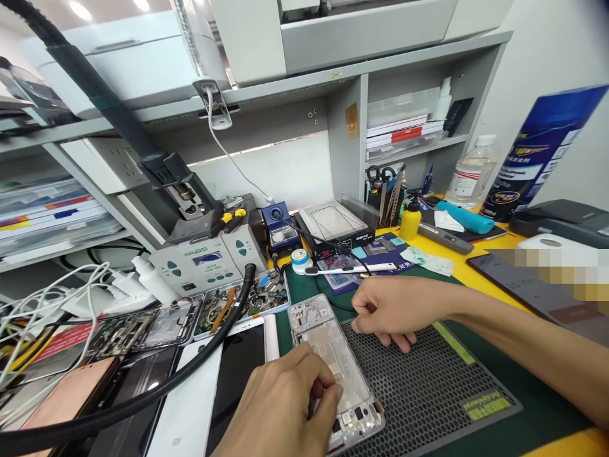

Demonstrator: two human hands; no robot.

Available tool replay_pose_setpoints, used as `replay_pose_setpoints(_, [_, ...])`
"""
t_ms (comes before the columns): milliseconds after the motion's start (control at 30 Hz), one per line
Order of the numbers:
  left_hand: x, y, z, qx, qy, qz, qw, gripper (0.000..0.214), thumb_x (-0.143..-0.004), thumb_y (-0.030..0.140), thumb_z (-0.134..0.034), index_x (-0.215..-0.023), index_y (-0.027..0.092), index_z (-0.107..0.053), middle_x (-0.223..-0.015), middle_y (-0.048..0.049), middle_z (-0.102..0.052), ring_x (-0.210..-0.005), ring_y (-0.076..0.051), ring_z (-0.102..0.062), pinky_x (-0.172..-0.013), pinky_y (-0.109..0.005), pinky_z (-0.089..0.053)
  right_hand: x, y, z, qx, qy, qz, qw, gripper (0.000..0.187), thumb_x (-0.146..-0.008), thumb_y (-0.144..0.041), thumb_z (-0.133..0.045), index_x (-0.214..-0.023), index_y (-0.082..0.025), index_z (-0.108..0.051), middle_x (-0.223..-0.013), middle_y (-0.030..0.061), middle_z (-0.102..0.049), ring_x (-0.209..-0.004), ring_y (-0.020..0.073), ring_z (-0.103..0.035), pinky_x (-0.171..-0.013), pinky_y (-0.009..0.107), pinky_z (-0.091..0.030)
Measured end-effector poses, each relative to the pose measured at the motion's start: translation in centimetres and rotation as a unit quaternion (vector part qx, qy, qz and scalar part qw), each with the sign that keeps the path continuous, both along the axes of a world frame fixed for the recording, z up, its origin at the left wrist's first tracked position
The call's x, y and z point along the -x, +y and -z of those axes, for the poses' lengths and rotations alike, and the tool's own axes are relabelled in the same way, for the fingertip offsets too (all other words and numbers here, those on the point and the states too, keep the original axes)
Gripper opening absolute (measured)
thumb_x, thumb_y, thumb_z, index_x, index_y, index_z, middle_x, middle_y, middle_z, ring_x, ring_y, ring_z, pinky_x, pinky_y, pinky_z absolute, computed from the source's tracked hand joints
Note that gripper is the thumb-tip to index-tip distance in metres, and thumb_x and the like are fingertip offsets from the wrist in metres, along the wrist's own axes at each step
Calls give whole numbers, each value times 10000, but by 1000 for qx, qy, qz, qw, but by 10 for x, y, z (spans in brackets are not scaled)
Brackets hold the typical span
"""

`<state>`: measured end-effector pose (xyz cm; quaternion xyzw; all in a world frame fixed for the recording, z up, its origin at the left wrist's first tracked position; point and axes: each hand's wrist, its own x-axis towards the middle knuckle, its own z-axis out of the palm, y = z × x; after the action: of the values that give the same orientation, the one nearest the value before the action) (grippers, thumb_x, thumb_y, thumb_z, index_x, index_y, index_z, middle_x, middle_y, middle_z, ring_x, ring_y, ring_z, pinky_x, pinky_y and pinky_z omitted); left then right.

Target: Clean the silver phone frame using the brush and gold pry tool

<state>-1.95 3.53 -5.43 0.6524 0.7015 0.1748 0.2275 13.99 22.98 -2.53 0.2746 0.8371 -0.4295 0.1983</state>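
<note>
An opened phone frame (314, 320), silver with bare insides, lies lengthwise on a black perforated mat (419, 387). My left hand (280, 409) rests on the frame's near half, fingers curled and thumb pressing on its inner parts. My right hand (394, 308) sits on the mat just right of the frame's far end, fingers bent in a pinch; what it holds, if anything, is too small to see.
A thick black hose (200, 355) curves across the left. White phones (190, 406), a parts tray (247, 298), a soldering station (204, 260) and a tangle of white cables (52, 298) crowd the left. A yellow bottle (410, 219), tools and a heating plate (333, 225) stand behind.
</note>
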Motion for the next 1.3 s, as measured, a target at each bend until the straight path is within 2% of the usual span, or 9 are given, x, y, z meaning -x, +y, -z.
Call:
replay_pose_setpoints(200, [0, 0, -2, -2, 0, -2, 1000, 148, -933, 184, -551, -852, 206, -672, -887, -24, -672, -701, -169, -593, -619, -298, -384, 0, 2, 5, -2, 5, 0, 1000, 283, -1073, -405, -631, -981, -146, -698, -776, -25, -698, -572, 113, -651, -534, 245, -554])
replay_pose_setpoints(433, [0, 1, 2, -6, -12, -9, 1000, 88, -914, 205, -594, -870, 215, -670, -897, -27, -685, -783, -203, -633, -668, -310, -420, 1, 0, 4, -8, 4, 5, 1000, 283, -1076, -409, -625, -998, -146, -697, -778, -25, -696, -566, 112, -646, -531, 245, -551])
replay_pose_setpoints(833, [-1, 0, 6, -13, -3, -15, 1000, 159, -939, 218, -543, -847, 218, -673, -858, -21, -672, -714, -178, -604, -624, -297, -374, -1, 6, 2, -27, 7, 2, 1000, 279, -1073, -401, -633, -987, -145, -704, -784, -23, -706, -577, 116, -659, -554, 257, -571])
replay_pose_setpoints(933, [-1, 0, 7, -14, 2, -16, 1000, 176, -943, 221, -528, -840, 223, -670, -863, -17, -676, -704, -172, -599, -615, -293, -366, -6, 12, -8, -63, 27, 26, 997, 283, -1073, -396, -635, -960, -145, -702, -763, -30, -698, -562, 112, -647, -551, 254, -567])
replay_pose_setpoints(1033, [0, 0, 9, -11, 6, -12, 1000, 174, -938, 222, -522, -846, 223, -670, -868, -16, -681, -709, -173, -605, -625, -291, -373, -11, 17, -20, -128, 51, 65, 988, 276, -1078, -392, -625, -976, -149, -704, -793, -21, -708, -579, 114, -651, -563, 258, -572])
replay_pose_setpoints(1200, [3, 1, 14, -10, 10, -7, 1000, 178, -943, 242, -527, -843, 228, -673, -855, -13, -688, -676, -169, -601, -606, -283, -367, -20, 30, -28, -278, 64, 112, 952, 245, -1056, -390, -653, -1095, -158, -719, -1032, 35, -750, -841, 201, -736, -749, 360, -630])
replay_pose_setpoints(1300, [4, 1, 15, -17, 12, -9, 1000, 180, -948, 244, -529, -845, 232, -676, -860, -11, -694, -690, -169, -615, -605, -274, -373, -27, 41, -29, -329, 28, 108, 938, 248, -1046, -382, -669, -1150, -162, -718, -1134, 52, -746, -947, 240, -741, -824, 406, -633])
